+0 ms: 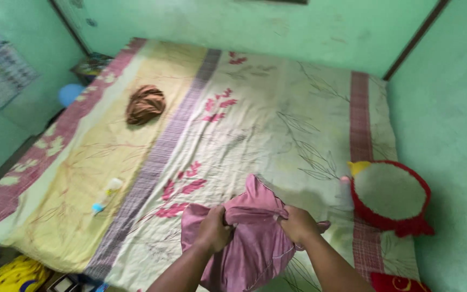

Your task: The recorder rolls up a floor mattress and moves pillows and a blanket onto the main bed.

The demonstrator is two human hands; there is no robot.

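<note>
Both hands are closed on a mauve-pink garment (255, 238) that lies bunched on the near part of the bed. The left hand (214, 230) has its fingers curled tight around a gathered fold of the cloth, and the right hand (297, 224) clamps another fold just to the right of it. Between the two fists a short stretch of fabric is pulled taut. The rest of the garment spreads below and around the wrists, with one corner rising to a point on the far side of the hands.

The garment rests on a bedsheet (255, 119) that is pale cream with leaf and red flower prints, a yellow panel on its left half and a purple stripe running near to far.

To the right, close to the right hand, sits a round cushion (390, 194) with a white centre and red rim. On the yellow panel to the left lies a small clear bottle with a blue cap (107, 194). Farther off, near the far left of the bed, lies a crumpled brown cloth (145, 104). Green walls (444, 108) enclose the bed.
</note>
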